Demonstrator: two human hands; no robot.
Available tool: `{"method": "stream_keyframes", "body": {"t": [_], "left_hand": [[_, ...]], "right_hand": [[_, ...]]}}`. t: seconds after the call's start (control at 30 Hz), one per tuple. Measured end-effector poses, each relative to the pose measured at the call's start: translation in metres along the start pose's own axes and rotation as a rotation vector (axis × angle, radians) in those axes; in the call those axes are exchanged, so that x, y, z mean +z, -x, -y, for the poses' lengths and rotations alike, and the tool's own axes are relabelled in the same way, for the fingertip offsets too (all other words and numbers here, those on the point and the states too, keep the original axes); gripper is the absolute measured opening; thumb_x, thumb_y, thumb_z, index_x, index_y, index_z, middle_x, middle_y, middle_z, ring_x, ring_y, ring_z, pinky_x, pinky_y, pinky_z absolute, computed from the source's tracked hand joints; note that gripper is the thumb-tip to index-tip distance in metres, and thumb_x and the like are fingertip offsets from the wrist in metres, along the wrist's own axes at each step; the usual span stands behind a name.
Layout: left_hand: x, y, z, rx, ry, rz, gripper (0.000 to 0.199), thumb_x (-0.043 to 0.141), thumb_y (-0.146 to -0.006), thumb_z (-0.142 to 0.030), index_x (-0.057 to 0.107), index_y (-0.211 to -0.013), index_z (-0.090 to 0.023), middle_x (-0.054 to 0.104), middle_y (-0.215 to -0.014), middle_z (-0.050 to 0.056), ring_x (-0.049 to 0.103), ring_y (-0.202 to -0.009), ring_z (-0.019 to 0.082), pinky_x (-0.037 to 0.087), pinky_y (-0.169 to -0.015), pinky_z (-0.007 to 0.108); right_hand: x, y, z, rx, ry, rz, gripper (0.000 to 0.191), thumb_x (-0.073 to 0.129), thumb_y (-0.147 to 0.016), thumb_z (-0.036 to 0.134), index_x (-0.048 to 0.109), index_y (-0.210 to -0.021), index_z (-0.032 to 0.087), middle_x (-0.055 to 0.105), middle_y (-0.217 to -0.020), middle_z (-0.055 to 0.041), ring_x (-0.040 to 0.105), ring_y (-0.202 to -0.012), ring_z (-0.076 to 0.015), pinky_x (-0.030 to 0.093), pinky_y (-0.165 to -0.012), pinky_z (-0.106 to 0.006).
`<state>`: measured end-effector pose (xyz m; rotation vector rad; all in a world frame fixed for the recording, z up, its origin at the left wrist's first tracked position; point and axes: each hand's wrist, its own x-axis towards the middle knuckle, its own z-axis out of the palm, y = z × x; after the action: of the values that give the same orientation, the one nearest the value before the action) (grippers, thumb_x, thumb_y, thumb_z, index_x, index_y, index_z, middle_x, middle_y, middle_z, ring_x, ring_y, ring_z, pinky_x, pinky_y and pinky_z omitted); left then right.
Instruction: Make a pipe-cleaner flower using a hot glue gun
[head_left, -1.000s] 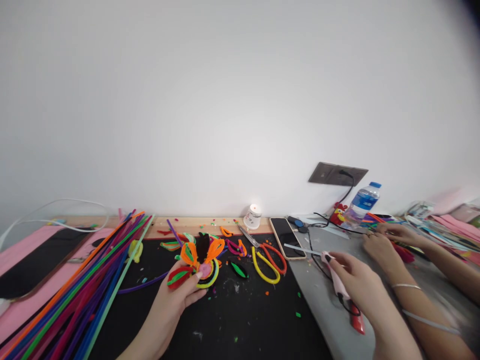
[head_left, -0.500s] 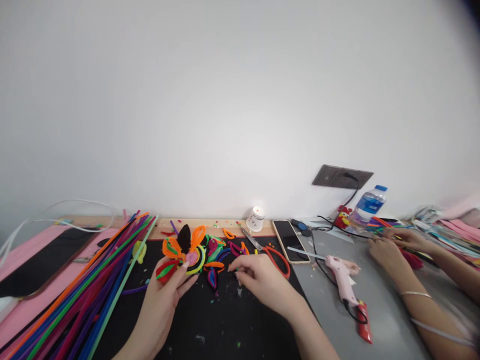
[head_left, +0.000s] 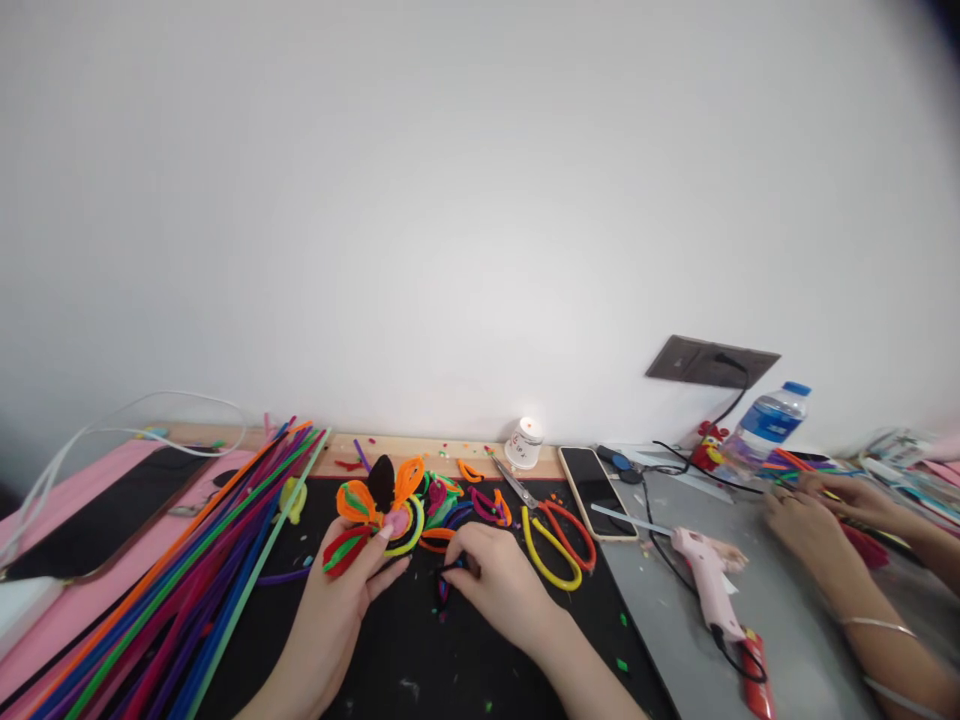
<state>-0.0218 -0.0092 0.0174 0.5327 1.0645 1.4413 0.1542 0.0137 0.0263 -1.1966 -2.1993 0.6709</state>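
The left hand (head_left: 339,585) held the colourful flower (head_left: 400,519) above the black mat (head_left: 420,670). The right hand (head_left: 501,580), apart from the left one, pinched a small dark loop (head_left: 443,588). Near it lay the scissors (head_left: 529,530).

A plain white wall (head_left: 450,200) fills the far side, brightest near the middle and greyer at left; a dark socket plate (head_left: 712,362) sits low at right above a grey tabletop (head_left: 675,640), pale wood (head_left: 420,449) showing far left of it
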Motion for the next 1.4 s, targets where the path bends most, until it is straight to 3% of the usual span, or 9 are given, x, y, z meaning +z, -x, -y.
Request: {"method": "stream_keyframes", "body": {"t": [0.07, 0.2, 0.43, 0.6, 0.77, 0.97, 1.13, 1.27, 1.4], "left_hand": [[0.002, 0.002, -0.001, -0.017, -0.044, 0.005, 0.031, 0.07, -0.07, -0.035, 0.054, -0.094, -0.024, 0.067, -0.099, 0.002, 0.058, -0.109, 0.029, 0.055, -0.075, 0.037], [0.008, 0.008, -0.002, -0.067, -0.161, 0.01, 0.032, 0.067, -0.071, -0.04, 0.053, -0.095, -0.024, 0.066, -0.102, 0.006, 0.053, -0.114, 0.033, 0.056, -0.071, 0.038], [0.021, 0.018, -0.004, -0.106, -0.238, -0.023, 0.033, 0.071, -0.062, -0.041, 0.054, -0.085, -0.024, 0.068, -0.102, 0.006, 0.057, -0.109, 0.033, 0.057, -0.064, 0.035], [0.025, 0.022, -0.004, -0.125, -0.23, -0.004, 0.035, 0.075, -0.058, -0.037, 0.056, -0.085, -0.025, 0.07, -0.085, 0.003, 0.062, -0.1, 0.031, 0.056, -0.063, 0.034], [0.024, 0.019, -0.001, -0.132, -0.216, -0.004, 0.036, 0.075, -0.058, -0.036, 0.055, -0.086, -0.025, 0.068, -0.086, 0.002, 0.062, -0.099, 0.028, 0.055, -0.065, 0.033], [0.019, 0.015, -0.001, -0.084, -0.172, -0.018, 0.038, 0.074, -0.062, -0.033, 0.052, -0.091, -0.024, 0.066, -0.089, 0.002, 0.062, -0.097, 0.027, 0.055, -0.069, 0.035], [0.016, 0.012, -0.003, -0.076, -0.146, -0.005, 0.035, 0.074, -0.062, -0.033, 0.054, -0.089, -0.024, 0.066, -0.089, 0.001, 0.061, -0.098, 0.026, 0.055, -0.07, 0.035], [0.014, 0.011, -0.003, -0.072, -0.142, -0.018, 0.036, 0.075, -0.06, -0.034, 0.056, -0.088, -0.023, 0.068, -0.089, 0.001, 0.063, -0.096, 0.026, 0.055, -0.069, 0.033], [0.014, 0.011, -0.003, -0.08, -0.134, -0.007, 0.035, 0.075, -0.06, -0.034, 0.056, -0.086, -0.022, 0.069, -0.092, 0.002, 0.064, -0.094, 0.025, 0.055, -0.069, 0.033]], "right_hand": [[-0.004, 0.003, 0.0, 0.021, -0.091, -0.067, 0.015, 0.058, -0.074, 0.007, 0.061, -0.08, 0.021, 0.054, -0.068, 0.0032, 0.051, -0.057, -0.0113, 0.041, -0.054, -0.021], [-0.008, 0.005, 0.001, -0.02, -0.202, -0.247, 0.023, 0.049, -0.081, 0.01, 0.066, -0.089, 0.023, 0.059, -0.084, -0.0024, 0.056, -0.07, -0.0137, 0.043, -0.059, -0.023], [0.003, 0.006, -0.006, 0.179, -0.318, -0.448, 0.008, 0.06, -0.073, 0.013, 0.063, -0.075, 0.02, 0.056, -0.074, -0.0007, 0.053, -0.061, -0.0136, 0.043, -0.053, -0.024], [0.004, 0.005, -0.005, 0.272, -0.381, -0.524, 0.007, 0.063, -0.069, 0.015, 0.057, -0.071, 0.019, 0.055, -0.068, 0.0006, 0.053, -0.061, -0.015, 0.043, -0.055, -0.025], [0.004, 0.003, -0.004, 0.285, -0.478, -0.502, 0.01, 0.061, -0.067, 0.015, 0.056, -0.073, 0.019, 0.056, -0.069, 0.0005, 0.054, -0.058, -0.0146, 0.041, -0.05, -0.024], [0.005, 0.002, -0.002, 0.272, -0.6, -0.411, 0.012, 0.059, -0.068, 0.015, 0.05, -0.072, 0.021, 0.064, -0.075, -0.002, 0.06, -0.068, -0.017, 0.046, -0.057, -0.025], [0.01, 0.002, -0.005, 0.371, -0.666, -0.342, 0.012, 0.06, -0.068, 0.02, 0.049, -0.072, 0.021, 0.062, -0.065, 0.0024, 0.049, -0.038, -0.0099, 0.035, -0.034, -0.02], [0.018, 0.003, -0.011, 0.363, -0.621, -0.325, 0.005, 0.06, -0.067, 0.018, 0.056, -0.067, 0.02, 0.058, -0.053, 0.0037, 0.06, -0.045, -0.0151, 0.048, -0.046, -0.025], [0.024, 0.003, -0.018, 0.33, -0.563, -0.357, 0.006, 0.064, -0.063, 0.017, 0.058, -0.063, 0.02, 0.066, -0.065, -0.0003, 0.065, -0.058, -0.0188, 0.052, -0.055, -0.029]]}}
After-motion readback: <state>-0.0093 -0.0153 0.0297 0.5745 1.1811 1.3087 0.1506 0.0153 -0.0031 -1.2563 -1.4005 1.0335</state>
